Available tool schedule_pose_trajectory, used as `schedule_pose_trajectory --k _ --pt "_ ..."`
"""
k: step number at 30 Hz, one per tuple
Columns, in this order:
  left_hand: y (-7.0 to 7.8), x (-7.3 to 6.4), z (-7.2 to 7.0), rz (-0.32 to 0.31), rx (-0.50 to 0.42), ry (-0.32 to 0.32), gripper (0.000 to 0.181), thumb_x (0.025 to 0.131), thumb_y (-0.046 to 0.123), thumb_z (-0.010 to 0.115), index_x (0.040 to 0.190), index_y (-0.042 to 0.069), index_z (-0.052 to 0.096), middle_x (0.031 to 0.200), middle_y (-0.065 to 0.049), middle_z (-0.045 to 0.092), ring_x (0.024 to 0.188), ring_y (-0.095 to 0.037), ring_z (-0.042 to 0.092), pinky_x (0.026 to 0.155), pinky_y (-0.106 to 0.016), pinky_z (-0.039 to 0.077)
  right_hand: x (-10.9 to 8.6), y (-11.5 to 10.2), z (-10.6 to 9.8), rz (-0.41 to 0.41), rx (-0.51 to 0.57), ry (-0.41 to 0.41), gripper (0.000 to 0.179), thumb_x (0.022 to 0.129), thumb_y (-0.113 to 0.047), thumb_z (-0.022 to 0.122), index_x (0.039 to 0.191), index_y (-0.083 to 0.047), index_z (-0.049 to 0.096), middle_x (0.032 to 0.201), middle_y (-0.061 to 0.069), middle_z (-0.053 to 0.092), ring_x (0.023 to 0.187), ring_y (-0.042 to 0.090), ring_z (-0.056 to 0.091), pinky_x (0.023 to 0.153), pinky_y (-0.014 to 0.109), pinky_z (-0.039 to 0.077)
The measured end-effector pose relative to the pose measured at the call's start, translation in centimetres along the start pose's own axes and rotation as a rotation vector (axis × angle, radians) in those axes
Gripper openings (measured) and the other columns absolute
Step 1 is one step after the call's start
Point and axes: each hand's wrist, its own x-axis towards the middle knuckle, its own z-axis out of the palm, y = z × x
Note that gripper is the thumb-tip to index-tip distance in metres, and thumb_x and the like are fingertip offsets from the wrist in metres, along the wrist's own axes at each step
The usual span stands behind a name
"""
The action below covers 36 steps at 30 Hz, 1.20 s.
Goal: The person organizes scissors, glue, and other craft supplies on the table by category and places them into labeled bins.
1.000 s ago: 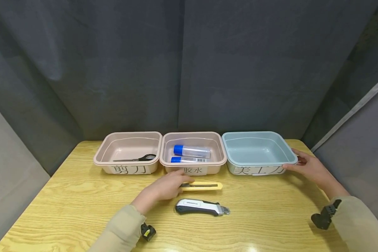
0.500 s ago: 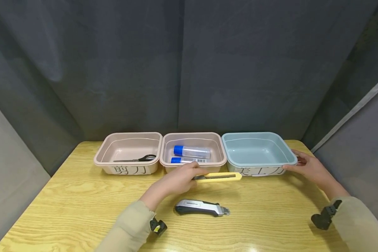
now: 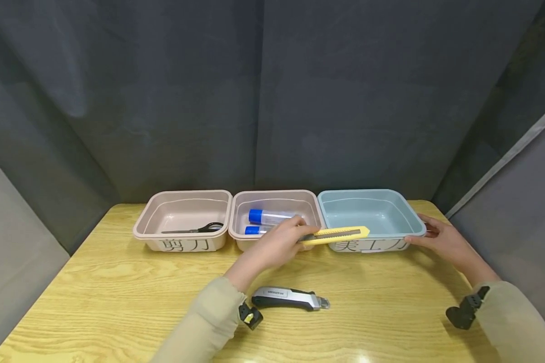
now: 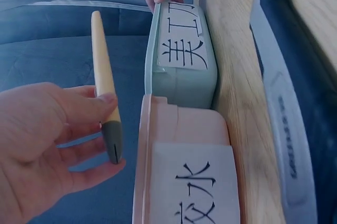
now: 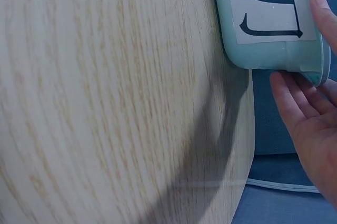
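My left hand [image 3: 279, 242] pinches a yellow box cutter [image 3: 338, 235] between thumb and fingers, in the air over the front of the middle and right bins. In the left wrist view the box cutter [image 4: 103, 71] stands out from the fingers, its dark end by the fingertips. At the right end of the blue bin [image 3: 368, 198], my right hand [image 3: 445, 242] grips the corner, thumb at the front rim and fingers along the side. The right wrist view shows that hand [image 5: 310, 113] around the bin's end. Nothing lies in the visible part of the blue bin.
On the table [image 3: 118, 302] lies a white and black utility knife [image 3: 288, 298]. A pink bin [image 3: 183, 193] at the left holds black-handled scissors [image 3: 209, 228]. The middle pink bin [image 3: 277, 193] holds two blue-capped glue bottles [image 3: 256, 216], partly behind my left hand. A dark curtain [image 3: 254, 101] hangs behind.
My left hand has lifted the yellow box cutter off the table and carried it right and up to the front of the blue bin. The right hand has stayed at the bin.
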Motion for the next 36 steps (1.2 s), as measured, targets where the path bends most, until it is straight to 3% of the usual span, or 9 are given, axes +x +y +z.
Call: schedule_pose_trajectory --k 4,8,19,29,33,35,36 --pt "0.3 1.1 -0.1 -0.022 0.020 0.032 0.044 0.085 0.018 0.064 0.127 0.022 0.054 0.107 0.002 0.053 0.090 -0.010 0.051 0.076 -0.023 0.046 0.1 -0.2 -0.1 -0.023 0.021 -0.012 0.086 0.081 -0.037 0.066 0.141 0.006 0.021 0.131 0.032 0.041 0.096 0.007 0.055 0.067 0.012 0.045" --pt "0.4 2.2 0.0 -0.026 0.035 0.053 0.046 0.083 0.015 0.064 0.128 0.022 0.054 0.104 0.001 0.054 0.086 -0.010 0.051 0.071 -0.021 0.045 0.2 -0.3 -0.1 -0.027 0.016 -0.012 0.086 0.082 -0.038 0.065 0.141 0.005 0.022 0.131 0.031 0.041 0.085 -0.015 0.044 0.067 0.011 0.044" --pt "1.5 5.6 0.8 -0.036 0.074 0.049 0.043 0.088 0.017 0.060 0.129 0.021 0.052 0.114 0.000 0.055 0.094 -0.011 0.055 0.075 -0.023 0.046 0.5 0.0 -0.3 -0.042 -0.004 -0.015 0.084 0.081 -0.039 0.065 0.142 0.002 0.024 0.132 0.029 0.042 0.088 -0.011 0.044 0.068 0.011 0.043" --pt "2.5 9.4 2.8 -0.057 0.062 0.048 0.046 0.086 0.023 0.062 0.130 0.024 0.051 0.116 0.004 0.055 0.097 -0.008 0.055 0.075 -0.019 0.046 0.2 0.3 -0.6 -0.028 0.013 -0.022 0.085 0.082 -0.038 0.065 0.142 0.003 0.021 0.134 0.031 0.037 0.090 -0.008 0.047 0.068 0.009 0.043" --pt "2.9 10.4 3.4 -0.054 0.085 0.058 0.046 0.086 0.024 0.062 0.130 0.024 0.051 0.118 0.004 0.055 0.097 -0.008 0.056 0.076 -0.018 0.046 0.1 0.3 -0.6 -0.026 0.003 -0.022 0.085 0.083 -0.038 0.064 0.142 0.003 0.019 0.134 0.031 0.037 0.103 0.018 0.054 0.068 0.010 0.043" --pt "3.0 10.7 3.7 -0.050 0.080 0.063 0.046 0.086 0.025 0.063 0.130 0.024 0.051 0.116 0.004 0.056 0.094 -0.008 0.057 0.074 -0.017 0.046 0.1 0.3 -0.6 -0.023 -0.002 -0.024 0.086 0.083 -0.039 0.064 0.143 0.003 0.019 0.134 0.032 0.037 0.102 0.019 0.055 0.068 0.012 0.044" --pt "3.0 10.8 3.8 -0.049 0.076 0.064 0.046 0.085 0.025 0.063 0.130 0.023 0.051 0.115 0.004 0.056 0.093 -0.008 0.057 0.073 -0.017 0.046 0.1 0.3 -0.6 -0.022 0.000 -0.026 0.086 0.083 -0.039 0.063 0.143 0.003 0.019 0.134 0.031 0.037 0.099 0.013 0.055 0.068 0.012 0.044"
